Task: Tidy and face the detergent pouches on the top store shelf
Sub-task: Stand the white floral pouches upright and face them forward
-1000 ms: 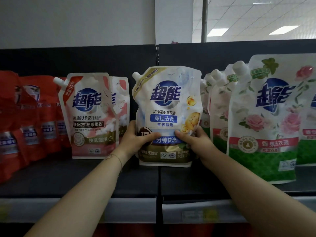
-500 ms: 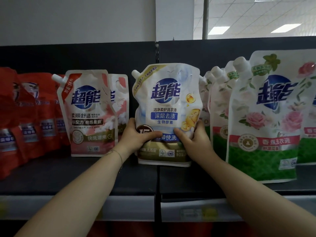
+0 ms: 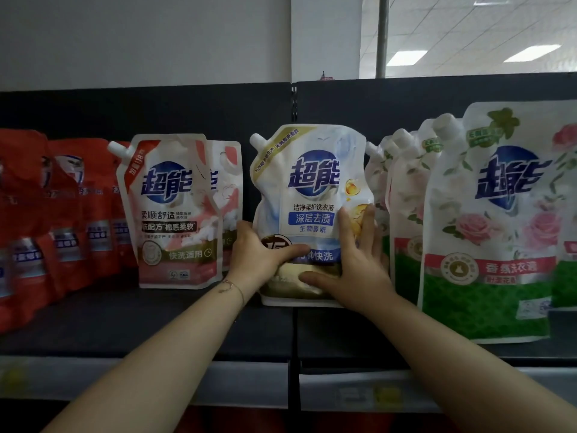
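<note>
Releasing its edge grip, the right hand [image 3: 356,267] now lies flat, fingers straight, on the blue pouch [image 3: 312,182]; the left hand [image 3: 256,260] grips its lower corner. It stands upright midway along the shelf [image 3: 125,323], back from its lip, being squared; next, probably draw it forward gently.

I see the white-and-gold pouch [image 3: 312,195] standing upright dead centre, label facing me, spout at its 11 o'clock corner, with the left hand [image 3: 256,260] gripping its 8 o'clock edge and the right hand [image 3: 352,260] flat on its 4 o'clock part. At its 9 o'clock, apart from it, a pink-and-white pouch [image 3: 170,214] faces front, and beyond that red pouches [image 3: 62,214] stand in a slanting row. At 3 o'clock I see green rose-printed pouches [image 3: 487,229], the front one nearest me.
</note>
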The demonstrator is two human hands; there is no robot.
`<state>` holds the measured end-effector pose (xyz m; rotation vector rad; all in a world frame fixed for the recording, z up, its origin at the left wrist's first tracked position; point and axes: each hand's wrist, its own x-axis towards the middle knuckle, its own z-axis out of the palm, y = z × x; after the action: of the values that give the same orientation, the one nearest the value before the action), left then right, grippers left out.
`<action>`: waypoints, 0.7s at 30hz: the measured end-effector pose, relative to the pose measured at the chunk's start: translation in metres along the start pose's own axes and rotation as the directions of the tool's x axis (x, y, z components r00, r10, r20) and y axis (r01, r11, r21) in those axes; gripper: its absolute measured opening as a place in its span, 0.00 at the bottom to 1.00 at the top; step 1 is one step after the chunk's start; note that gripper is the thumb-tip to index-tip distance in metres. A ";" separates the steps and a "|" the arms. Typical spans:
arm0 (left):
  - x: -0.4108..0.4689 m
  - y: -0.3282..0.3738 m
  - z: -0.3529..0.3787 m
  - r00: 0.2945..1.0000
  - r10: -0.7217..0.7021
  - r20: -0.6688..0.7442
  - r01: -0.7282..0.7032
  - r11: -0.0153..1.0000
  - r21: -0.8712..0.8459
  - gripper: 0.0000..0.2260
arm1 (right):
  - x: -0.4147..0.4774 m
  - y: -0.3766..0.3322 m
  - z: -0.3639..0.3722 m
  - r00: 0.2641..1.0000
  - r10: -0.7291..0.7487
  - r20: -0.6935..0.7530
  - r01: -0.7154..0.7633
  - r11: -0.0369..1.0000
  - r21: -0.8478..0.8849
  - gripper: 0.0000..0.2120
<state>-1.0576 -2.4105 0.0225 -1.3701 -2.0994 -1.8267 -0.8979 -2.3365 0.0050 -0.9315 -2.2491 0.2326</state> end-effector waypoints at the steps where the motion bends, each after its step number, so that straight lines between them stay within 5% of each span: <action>1: -0.001 0.002 0.000 1.000 -0.004 0.005 0.004 1.000 0.023 0.38 | 0.001 -0.001 0.000 1.000 0.017 -0.004 -0.018 0.999 -0.036 0.58; 5: -0.001 0.008 -0.005 0.994 -0.043 0.096 0.033 0.994 0.105 0.41 | -0.004 -0.013 -0.002 0.997 0.050 -0.060 -0.063 0.968 -0.242 0.57; 9: 0.004 0.015 -0.034 0.915 -0.118 0.385 0.052 0.982 0.179 0.48 | -0.018 -0.030 -0.023 0.999 0.030 -0.011 -0.032 0.918 -0.396 0.53; 11: 0.004 0.013 -0.056 0.889 -0.080 0.451 -0.028 0.973 0.228 0.40 | -0.026 -0.040 -0.038 0.999 -0.039 -0.015 0.028 0.900 -0.434 0.44; 16: 0.007 -0.012 -0.118 0.932 0.109 0.345 -0.239 0.901 0.361 0.14 | -0.037 -0.073 -0.052 0.961 -0.273 -0.032 0.244 0.902 -0.356 0.24; 21: 0.018 -0.053 -0.166 0.988 0.016 0.156 -0.082 0.901 0.426 0.09 | -0.036 -0.120 -0.025 0.897 -0.435 0.081 0.436 0.837 -0.330 0.20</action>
<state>-1.1832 -2.5305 0.0421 -1.4512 -2.3264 -1.1634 -0.9299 -2.4502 0.0526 -0.5492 -2.4775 -0.3754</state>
